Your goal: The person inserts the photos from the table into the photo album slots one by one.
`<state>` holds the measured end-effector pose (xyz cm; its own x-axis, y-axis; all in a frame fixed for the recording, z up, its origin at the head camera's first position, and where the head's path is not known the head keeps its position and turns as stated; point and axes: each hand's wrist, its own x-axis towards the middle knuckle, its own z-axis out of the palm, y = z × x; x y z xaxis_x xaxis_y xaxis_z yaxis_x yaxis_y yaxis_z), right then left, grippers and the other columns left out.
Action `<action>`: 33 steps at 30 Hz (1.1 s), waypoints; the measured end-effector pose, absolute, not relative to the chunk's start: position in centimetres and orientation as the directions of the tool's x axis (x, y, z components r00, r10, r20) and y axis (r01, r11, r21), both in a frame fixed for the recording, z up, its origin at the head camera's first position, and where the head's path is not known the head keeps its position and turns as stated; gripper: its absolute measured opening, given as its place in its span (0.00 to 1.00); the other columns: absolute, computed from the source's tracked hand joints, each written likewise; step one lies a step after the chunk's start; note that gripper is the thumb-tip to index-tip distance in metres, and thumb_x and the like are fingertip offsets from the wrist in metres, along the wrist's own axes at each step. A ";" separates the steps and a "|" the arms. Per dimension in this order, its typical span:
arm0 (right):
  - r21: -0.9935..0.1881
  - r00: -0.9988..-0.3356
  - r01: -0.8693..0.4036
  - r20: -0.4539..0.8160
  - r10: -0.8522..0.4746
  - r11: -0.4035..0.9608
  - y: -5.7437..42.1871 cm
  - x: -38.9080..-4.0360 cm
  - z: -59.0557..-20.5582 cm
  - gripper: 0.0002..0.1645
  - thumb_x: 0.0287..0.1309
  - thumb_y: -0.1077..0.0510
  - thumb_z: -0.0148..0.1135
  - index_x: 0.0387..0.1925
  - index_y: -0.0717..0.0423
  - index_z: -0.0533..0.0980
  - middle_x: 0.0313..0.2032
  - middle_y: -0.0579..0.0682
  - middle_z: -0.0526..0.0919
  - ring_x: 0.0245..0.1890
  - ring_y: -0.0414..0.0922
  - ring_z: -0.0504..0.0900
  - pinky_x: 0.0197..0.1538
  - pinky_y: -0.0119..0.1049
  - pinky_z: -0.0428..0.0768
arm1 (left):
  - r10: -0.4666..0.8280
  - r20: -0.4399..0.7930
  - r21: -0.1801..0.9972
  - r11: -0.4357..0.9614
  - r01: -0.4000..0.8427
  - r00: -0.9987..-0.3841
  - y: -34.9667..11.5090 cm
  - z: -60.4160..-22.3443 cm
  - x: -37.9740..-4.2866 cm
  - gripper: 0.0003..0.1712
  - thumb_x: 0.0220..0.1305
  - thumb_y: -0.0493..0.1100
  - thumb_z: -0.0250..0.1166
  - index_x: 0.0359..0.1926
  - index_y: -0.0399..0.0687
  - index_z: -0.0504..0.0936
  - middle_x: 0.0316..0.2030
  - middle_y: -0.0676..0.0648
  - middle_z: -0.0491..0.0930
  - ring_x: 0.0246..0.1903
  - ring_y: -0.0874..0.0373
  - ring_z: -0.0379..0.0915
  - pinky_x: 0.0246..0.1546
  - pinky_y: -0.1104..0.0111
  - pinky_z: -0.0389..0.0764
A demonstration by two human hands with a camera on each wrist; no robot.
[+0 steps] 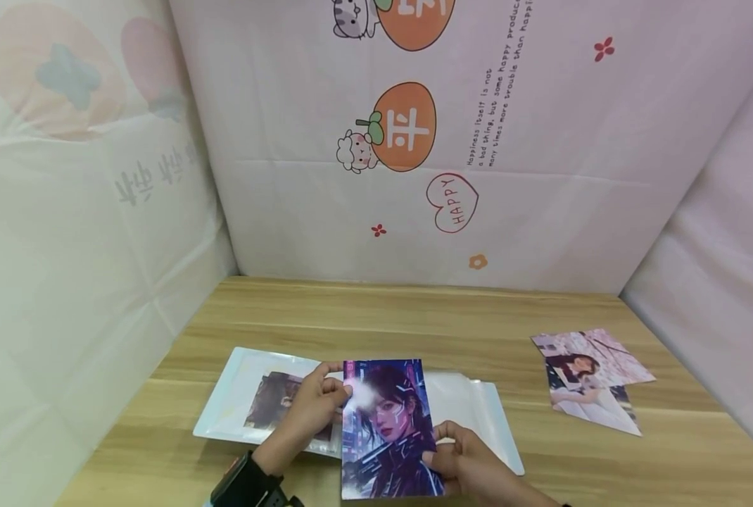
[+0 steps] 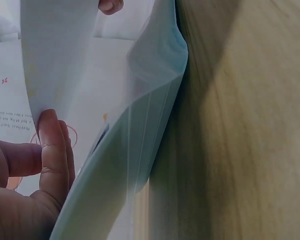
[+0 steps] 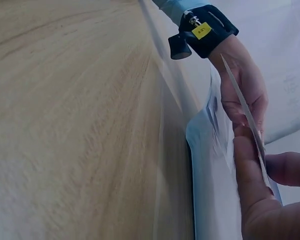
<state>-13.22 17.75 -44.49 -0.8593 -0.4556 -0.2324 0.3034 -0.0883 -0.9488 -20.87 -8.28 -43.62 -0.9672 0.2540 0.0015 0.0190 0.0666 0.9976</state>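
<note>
1. Here's the left hand point(image 1: 309, 415), thumb and fingers pinching the purple-blue picture card point(image 1: 389, 440) by its upper left side.
2. And the right hand point(image 1: 468, 461), fingers bent, nips its lower right side!
3. The card's up off the worktop point(image 1: 364, 317), toward the near edge, before the open album point(image 1: 218, 415).
4. Two overlapping photos point(image 1: 595, 384) lie near the right edge.

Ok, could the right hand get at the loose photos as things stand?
Probably yes: only the edge of the album and tabletop show between the right hand and the loose photos. That hand pinches the purple picture and must first let go, but the left hand holds it too.
</note>
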 end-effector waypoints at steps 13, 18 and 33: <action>-0.741 -0.915 -0.396 0.267 -0.302 0.542 23.4 -15.1 -43.7 0.23 0.55 0.64 0.63 0.51 0.67 0.68 0.40 0.59 0.76 0.33 0.47 0.77 0.30 0.34 0.77 | 0.303 0.011 0.998 0.061 0.030 -0.953 -8.5 -43.9 -20.9 0.22 0.63 0.32 0.57 0.57 0.31 0.64 0.25 0.48 0.73 0.20 0.59 0.66 0.18 0.70 0.73; -0.470 -0.852 -0.515 0.370 -0.369 0.717 25.5 -15.1 -44.4 0.28 0.47 0.61 0.69 0.51 0.64 0.72 0.44 0.61 0.76 0.41 0.58 0.76 0.38 0.49 0.77 | 0.311 0.005 0.997 0.074 0.030 -0.950 -8.8 -44.1 -20.9 0.24 0.64 0.33 0.56 0.59 0.31 0.62 0.26 0.48 0.73 0.19 0.59 0.66 0.17 0.69 0.73; -0.500 -0.905 -0.388 0.048 -0.423 0.774 26.2 -14.6 -45.1 0.33 0.51 0.52 0.66 0.56 0.67 0.70 0.52 0.80 0.64 0.52 0.75 0.64 0.49 0.68 0.62 | 0.297 -0.011 0.997 0.076 0.012 -0.955 -9.0 -43.9 -20.6 0.23 0.65 0.33 0.56 0.59 0.34 0.61 0.26 0.47 0.74 0.18 0.59 0.64 0.16 0.70 0.71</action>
<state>-14.64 26.24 -45.08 -0.9048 -0.4232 0.0475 -0.3883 0.7740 -0.5001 -20.60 -9.00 -43.91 -0.9549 0.2966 -0.0108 0.0124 0.0761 0.9970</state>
